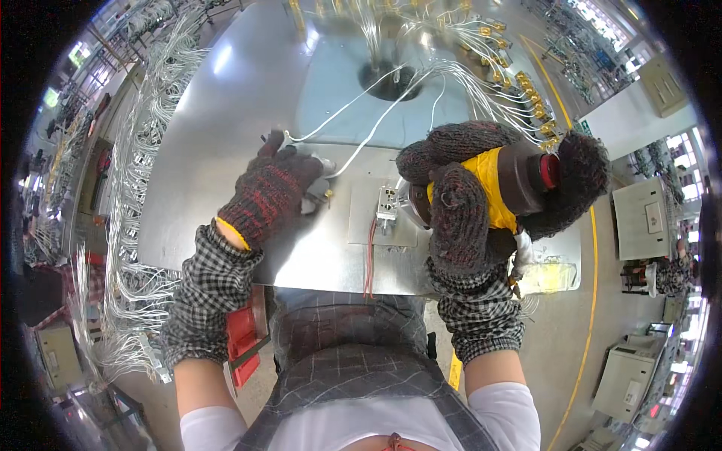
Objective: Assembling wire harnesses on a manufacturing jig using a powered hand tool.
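Observation:
My left hand, in a dark red-and-black knit glove, is closed on the ends of white cables; one white cable runs from its fingers to the round hole in the table. A small brass-coloured tip shows by its fingertips, partly hidden. My right hand, in the same kind of glove, grips a dark handheld power tool with yellow tape round it and a red end. The tool's metal front lies beside a small metal connector block on a square plate. Red wires hang from the block over the near edge.
The shiny metal tabletop has a dark round hole where many cables gather. Brass-coloured connectors line the right rim. Bundles of white cables hang along the left. A yellow taped patch is at the near right corner.

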Demonstrator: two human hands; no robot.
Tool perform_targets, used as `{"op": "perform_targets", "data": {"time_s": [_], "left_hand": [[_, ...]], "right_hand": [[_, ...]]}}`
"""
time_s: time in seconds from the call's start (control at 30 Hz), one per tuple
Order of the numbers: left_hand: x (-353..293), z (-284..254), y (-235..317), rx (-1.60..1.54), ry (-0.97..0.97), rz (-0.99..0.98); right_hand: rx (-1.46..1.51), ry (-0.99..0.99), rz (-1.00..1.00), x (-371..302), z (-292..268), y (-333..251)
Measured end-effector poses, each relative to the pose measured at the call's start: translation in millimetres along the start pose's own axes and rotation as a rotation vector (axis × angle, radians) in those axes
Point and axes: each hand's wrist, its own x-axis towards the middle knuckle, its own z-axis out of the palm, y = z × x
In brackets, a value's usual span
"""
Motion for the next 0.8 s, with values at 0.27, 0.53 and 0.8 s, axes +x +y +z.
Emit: {"op": "perform_targets", "data": {"time_s": [0.27, 0.53, 0.8], "left_hand": [[8, -23, 27, -1.015, -0.14, -0.215], [-8, 5, 56, -2.066, 0.223, -0.519], [-5, 24, 48, -2.152, 0.287, -0.425]], "right_hand": [[-0.053, 0.059, -0.2, -2, 0, 12], [0.174, 0.101, -0.011, 1, 9, 19], [-0.03, 0.034, -0.125, -12, 1, -29]]}}
